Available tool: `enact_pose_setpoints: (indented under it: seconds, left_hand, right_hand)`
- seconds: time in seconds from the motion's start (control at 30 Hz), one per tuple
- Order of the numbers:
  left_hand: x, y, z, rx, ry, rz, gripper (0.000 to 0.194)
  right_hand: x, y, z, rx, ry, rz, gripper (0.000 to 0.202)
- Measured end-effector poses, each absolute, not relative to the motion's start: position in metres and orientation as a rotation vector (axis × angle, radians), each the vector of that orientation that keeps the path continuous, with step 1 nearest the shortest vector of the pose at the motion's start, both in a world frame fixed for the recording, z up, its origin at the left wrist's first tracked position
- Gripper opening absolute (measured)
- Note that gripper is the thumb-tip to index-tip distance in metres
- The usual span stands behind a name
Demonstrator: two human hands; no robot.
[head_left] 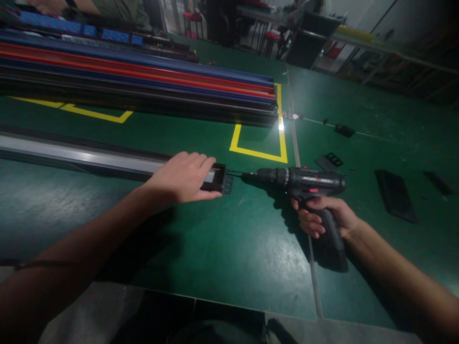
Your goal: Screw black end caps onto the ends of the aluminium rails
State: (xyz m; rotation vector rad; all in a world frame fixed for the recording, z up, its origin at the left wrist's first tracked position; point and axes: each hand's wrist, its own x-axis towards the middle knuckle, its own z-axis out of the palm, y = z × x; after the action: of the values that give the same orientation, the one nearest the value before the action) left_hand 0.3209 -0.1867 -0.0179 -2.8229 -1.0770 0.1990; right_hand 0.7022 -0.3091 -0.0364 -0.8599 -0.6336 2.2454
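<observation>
A long dark profile with a pale strip (82, 156) lies along the green table (247, 239). My left hand (184, 177) is wrapped over its right end, thumb on the near side and fingers on the far side. A small black slotted end piece (228, 184) sits at that end. My right hand (322, 217) grips the handle of a black power drill (311, 181), which points left. The drill's long bit reaches the profile's end, close to the end piece; whether it touches a screw is too small to tell.
Blue, red and black profiles (143, 71) lie stacked behind, beside yellow tape marks (258, 154). Right of the drill are a slotted black plate (330, 161) and a dark flat block (395, 196). A person's arm (88, 5) and blue parts (53, 23) show at the upper left.
</observation>
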Motion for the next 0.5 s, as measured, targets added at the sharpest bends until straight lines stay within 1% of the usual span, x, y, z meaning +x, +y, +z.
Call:
enact_pose_setpoints:
  seconds: [0.5]
  left_hand:
    - [0.3215, -0.1876, -0.0172, -2.81, -1.068, 0.207, 0.087]
  right_hand:
    - [0.702, -0.3093, -0.0373, -0.865, -0.649, 2.234, 0.025]
